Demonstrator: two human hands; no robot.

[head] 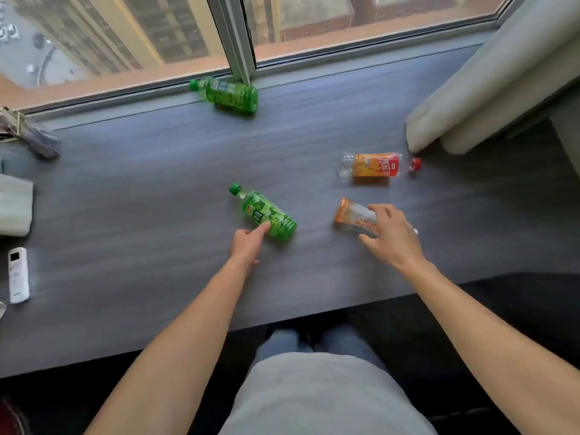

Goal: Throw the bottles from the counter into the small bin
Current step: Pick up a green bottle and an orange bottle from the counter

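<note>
Several plastic bottles lie on their sides on the dark grey counter (157, 189). A green bottle (266, 211) rests in the middle; my left hand (246, 244) touches its lower side with the fingertips, not wrapped around it. My right hand (392, 235) hovers with spread fingers over a clear bottle with an orange label (353, 216), covering its right end. Another orange-label bottle with a red cap (376, 164) lies farther right. A second green bottle (229, 94) lies by the window frame. No bin is in view.
A white remote (18, 274) and folded pale cloth (14, 204) sit at the left edge, with a dark bundle (34, 136) behind them. Pale curtain folds (489, 86) hang onto the counter at the right. The window runs along the back. My legs are below the front edge.
</note>
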